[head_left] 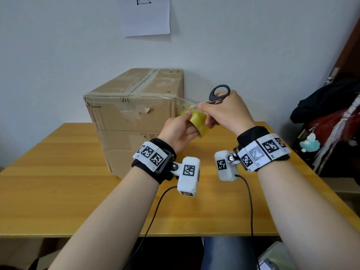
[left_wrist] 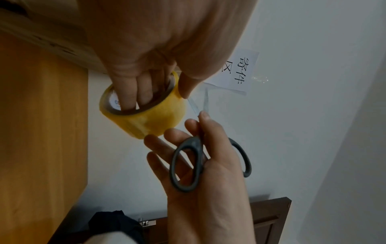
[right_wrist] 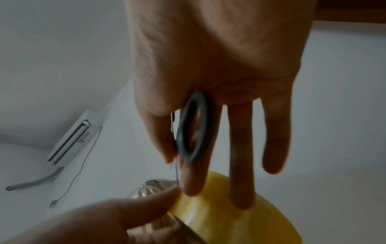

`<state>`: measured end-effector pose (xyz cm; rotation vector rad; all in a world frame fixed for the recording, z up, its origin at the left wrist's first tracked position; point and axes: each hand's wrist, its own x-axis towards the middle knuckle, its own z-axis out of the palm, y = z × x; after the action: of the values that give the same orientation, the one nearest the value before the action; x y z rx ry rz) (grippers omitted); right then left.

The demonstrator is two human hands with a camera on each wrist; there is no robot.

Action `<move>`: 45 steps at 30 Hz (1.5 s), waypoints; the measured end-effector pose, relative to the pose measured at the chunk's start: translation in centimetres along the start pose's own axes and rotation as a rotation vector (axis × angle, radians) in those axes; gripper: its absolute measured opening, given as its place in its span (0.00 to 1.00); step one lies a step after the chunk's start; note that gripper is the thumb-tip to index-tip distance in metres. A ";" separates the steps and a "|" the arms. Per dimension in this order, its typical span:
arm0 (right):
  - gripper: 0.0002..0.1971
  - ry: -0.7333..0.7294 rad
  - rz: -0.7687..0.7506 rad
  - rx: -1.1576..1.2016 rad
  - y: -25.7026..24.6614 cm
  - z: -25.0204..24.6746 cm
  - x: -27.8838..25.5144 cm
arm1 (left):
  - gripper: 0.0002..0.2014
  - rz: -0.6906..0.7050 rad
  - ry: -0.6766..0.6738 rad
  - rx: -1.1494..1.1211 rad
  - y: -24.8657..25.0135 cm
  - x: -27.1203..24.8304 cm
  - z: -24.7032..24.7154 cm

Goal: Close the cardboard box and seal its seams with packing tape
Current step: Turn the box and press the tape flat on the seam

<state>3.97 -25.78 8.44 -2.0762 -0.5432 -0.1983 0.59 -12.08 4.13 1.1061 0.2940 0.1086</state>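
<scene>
A closed cardboard box with tape along its top seam stands at the back of the wooden table. A clear strip of tape runs from the box's upper right corner to a yellow tape roll. My left hand grips the tape roll, fingers through its core, thumb on the outside. My right hand holds black-handled scissors between thumb and forefinger, blades at the stretched strip beside the roll. The scissors and roll also show in the wrist views.
A sheet of paper hangs on the white wall above the box. Dark and red clothing is piled at the right beside a brown door. Cables hang from the wrist cameras over the table's near edge.
</scene>
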 end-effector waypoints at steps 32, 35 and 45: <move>0.19 -0.116 0.141 -0.018 -1.3 1.1 0.9 | 0.08 0.009 -0.015 -0.116 -0.5 0.6 0.1; 0.20 -0.110 0.141 -0.013 -1.3 1.2 0.8 | 0.08 -0.001 -0.041 -0.117 -0.3 0.4 0.0; 0.20 -0.116 0.095 -0.096 -1.4 2.3 1.0 | 0.09 -0.031 -0.024 -0.041 -0.3 0.7 -0.4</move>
<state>4.08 -22.94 8.67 -2.2112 -0.5115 -0.0494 1.14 -11.72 3.53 1.0607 0.2861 0.0732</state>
